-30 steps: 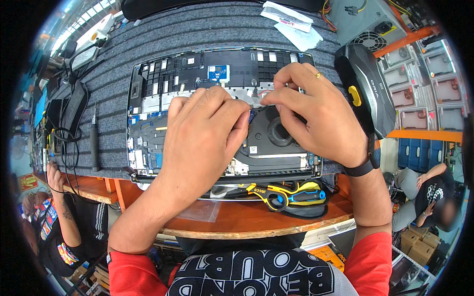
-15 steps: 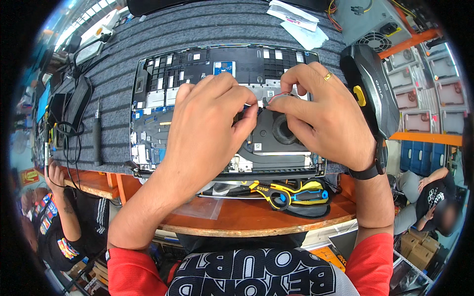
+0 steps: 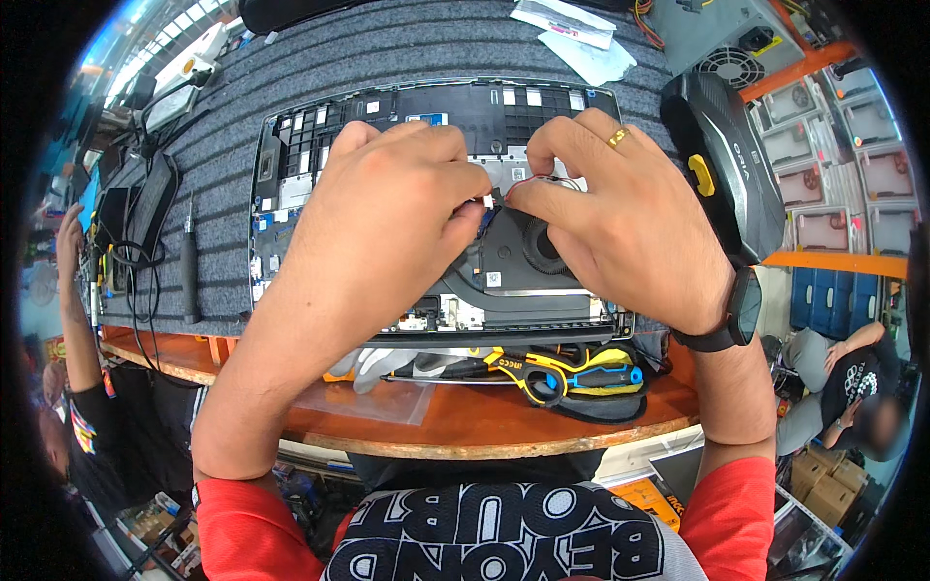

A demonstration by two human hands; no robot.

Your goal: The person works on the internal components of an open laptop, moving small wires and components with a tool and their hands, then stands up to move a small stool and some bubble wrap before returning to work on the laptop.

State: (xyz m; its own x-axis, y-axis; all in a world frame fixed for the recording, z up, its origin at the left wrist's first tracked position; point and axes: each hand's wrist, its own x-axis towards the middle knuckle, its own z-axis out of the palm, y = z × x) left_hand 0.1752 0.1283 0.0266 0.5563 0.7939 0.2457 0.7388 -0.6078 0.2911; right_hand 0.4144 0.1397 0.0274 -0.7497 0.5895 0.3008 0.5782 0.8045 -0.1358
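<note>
An opened laptop point(image 3: 465, 97) lies before me with its inner parts bare. Both my hands meet over its middle, just above the round black cooling fan point(image 3: 542, 248). Thumb and forefinger of my left hand point(image 3: 387, 218) pinch a small white connector point(image 3: 488, 201). Close against it, my right hand point(image 3: 635, 218) has its fingertips closed on a thin red-and-black cable point(image 3: 523, 182) that loops up beneath the fingers. Whether the connector sits in a socket cannot be made out. My left hand and forearm cover much of the circuit board.
A screwdriver point(image 3: 190, 261) lies left of the laptop, near black cables. At right stands a black case point(image 3: 736, 174), with a metal power supply point(image 3: 712, 44) behind it. Yellow-handled tools point(image 3: 542, 373) rest on the wooden ledge point(image 3: 465, 436). Other people are at both sides.
My left hand has shifted slightly left and tilted, its fingers still pinched. My right hand has moved slightly left and up with the cable. At far left, another person's arm has risen.
</note>
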